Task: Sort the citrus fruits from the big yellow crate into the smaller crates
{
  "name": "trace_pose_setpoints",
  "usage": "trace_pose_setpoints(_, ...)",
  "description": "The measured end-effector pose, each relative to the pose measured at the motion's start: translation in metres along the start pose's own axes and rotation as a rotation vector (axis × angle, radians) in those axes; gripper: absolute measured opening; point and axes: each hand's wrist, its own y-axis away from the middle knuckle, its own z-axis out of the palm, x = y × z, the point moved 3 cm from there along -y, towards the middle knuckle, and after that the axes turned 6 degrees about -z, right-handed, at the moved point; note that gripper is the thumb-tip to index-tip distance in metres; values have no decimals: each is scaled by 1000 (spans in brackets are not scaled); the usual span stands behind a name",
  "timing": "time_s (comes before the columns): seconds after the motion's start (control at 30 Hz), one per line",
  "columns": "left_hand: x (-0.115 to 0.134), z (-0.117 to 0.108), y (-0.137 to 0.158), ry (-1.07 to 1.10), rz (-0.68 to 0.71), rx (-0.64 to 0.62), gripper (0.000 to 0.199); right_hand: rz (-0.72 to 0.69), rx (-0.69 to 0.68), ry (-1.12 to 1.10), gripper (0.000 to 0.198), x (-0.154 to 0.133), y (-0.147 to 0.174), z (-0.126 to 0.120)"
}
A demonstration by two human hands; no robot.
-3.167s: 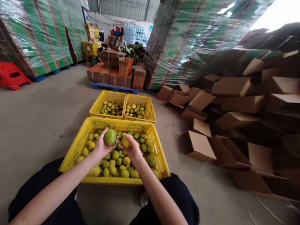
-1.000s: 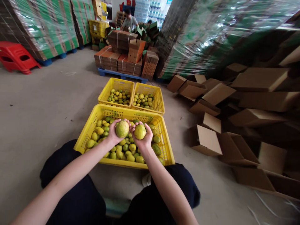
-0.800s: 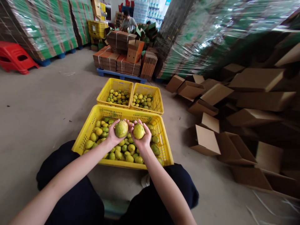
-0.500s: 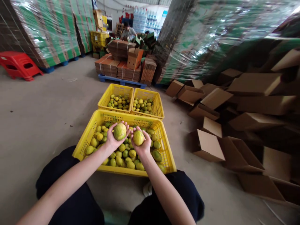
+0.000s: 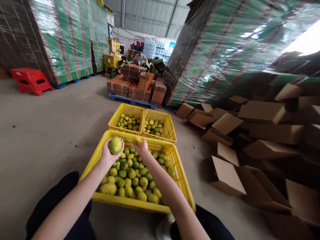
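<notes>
My left hand point(image 5: 108, 154) is wrapped around a large green-yellow lemon point(image 5: 115, 145), above the left part of the near yellow crate point(image 5: 183, 180). My right hand point(image 5: 143, 148) is over the far side of that crate, its fingers pointing left around a smaller yellow lemon point(image 5: 137, 141). Motion blurs this lemon, and the hand partly covers it. Below both hands, many loose green and yellow lemons point(image 5: 131, 173) lie in the near crate. My forearms hide some of them.
Beyond are two more yellow crates point(image 5: 172, 133) of lemons. Flattened cartons point(image 5: 120, 86) are stacked on a blue pallet point(image 5: 132, 101), with a person point(image 5: 140, 58) behind. Open cardboard boxes point(image 5: 227, 171) crowd the right. A red stool point(image 5: 31, 81) stands left, near wrapped pallet stacks point(image 5: 72, 43).
My hands have moved left over the crate, the right one turning palm inward with its lemon. The view has tilted upward, so the crates appear lower.
</notes>
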Motion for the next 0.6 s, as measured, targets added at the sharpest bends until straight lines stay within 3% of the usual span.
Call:
trace_pose_setpoints(0.07,0,-2,0,-10,-8,12,18,88,-10,65,33,-16,-20,15)
trace_pose_setpoints(0.13,-1,-4,-1,-25,-15,23,17,150,-45,117,25,-23,-17,12)
trace_pose_setpoints(0.3,-2,-9,-2,-39,6,18,19,310,-194,252,23,-14,55,-50)
trace_pose_setpoints(0.4,-3,-16,-7,-59,43,38,24,352,-215,330,17,-12,91,-85)
trace_pose_setpoints(0.5,-7,-32,-19,-133,39,96,23,345,-233,378,17,-17,109,-102)
trace_pose_setpoints(0.6,-19,-60,-35,-317,-76,177,19,263,-282,395,23,-25,122,-106)
